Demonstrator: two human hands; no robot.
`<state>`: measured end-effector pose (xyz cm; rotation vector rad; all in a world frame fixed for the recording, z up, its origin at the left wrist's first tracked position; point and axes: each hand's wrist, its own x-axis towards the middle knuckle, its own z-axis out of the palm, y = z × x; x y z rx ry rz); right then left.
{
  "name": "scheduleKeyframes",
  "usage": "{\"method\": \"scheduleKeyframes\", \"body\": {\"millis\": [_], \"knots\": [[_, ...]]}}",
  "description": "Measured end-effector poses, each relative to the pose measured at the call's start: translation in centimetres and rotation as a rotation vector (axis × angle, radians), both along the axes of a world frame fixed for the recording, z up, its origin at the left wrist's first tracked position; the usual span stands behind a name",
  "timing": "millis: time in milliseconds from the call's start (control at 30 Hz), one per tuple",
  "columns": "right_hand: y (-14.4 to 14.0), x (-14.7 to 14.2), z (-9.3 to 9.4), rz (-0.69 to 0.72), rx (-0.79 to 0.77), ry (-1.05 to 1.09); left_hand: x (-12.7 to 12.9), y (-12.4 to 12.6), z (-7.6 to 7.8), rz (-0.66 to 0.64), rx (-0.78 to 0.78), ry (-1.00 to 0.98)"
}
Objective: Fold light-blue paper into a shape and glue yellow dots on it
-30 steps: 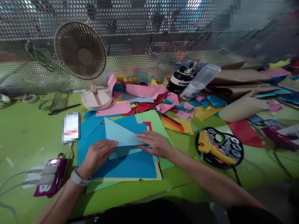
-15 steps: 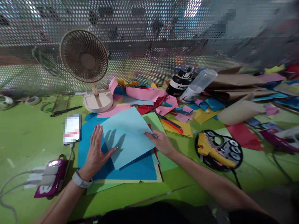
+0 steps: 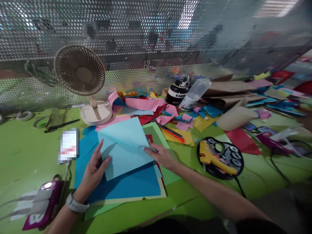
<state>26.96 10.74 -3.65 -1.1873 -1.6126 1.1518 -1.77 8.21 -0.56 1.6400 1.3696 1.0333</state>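
Observation:
A light blue paper sheet (image 3: pixel 126 146) is tilted a little above a darker blue sheet (image 3: pixel 129 185). My right hand (image 3: pixel 162 156) pinches its right edge, thumb on top. Beside the left edge of the light blue sheet is my left hand (image 3: pixel 94 169), fingers apart and thumb stretched toward the edge; whether it touches the paper is unclear. Under the dark blue sheet, edges of pale yellow, red and green paper (image 3: pixel 102 211) show.
At the back are a fan (image 3: pixel 83 74), coloured scraps (image 3: pixel 143 104), a black bottle (image 3: pixel 177 92) and a clear bottle (image 3: pixel 196 92). A yellow glue gun (image 3: pixel 214 159) lies right, with a utility knife (image 3: pixel 173 133) nearby. A phone (image 3: pixel 68 144) and a purple power strip (image 3: pixel 45 204) sit left.
My left hand has turned more edge-on, its thumb now nearer the sheet's left edge. My right hand still grips the light blue sheet. The whole view has shifted slightly.

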Motion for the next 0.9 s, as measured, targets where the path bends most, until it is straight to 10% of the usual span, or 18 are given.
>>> {"method": "scheduleKeyframes", "body": {"millis": [533,733,900], "knots": [[-0.6,-0.1,0.5,0.677,0.581,-0.645,0.5,0.0,1.1,-0.032,-0.4,-0.43],[-0.6,0.1,0.2,0.643,0.602,-0.628,0.1,0.4,0.5,-0.033,-0.369,-0.465],[-0.7,0.1,-0.3,0.181,0.409,-0.397,0.0,0.5,0.6,0.044,-0.384,-0.432]]}}
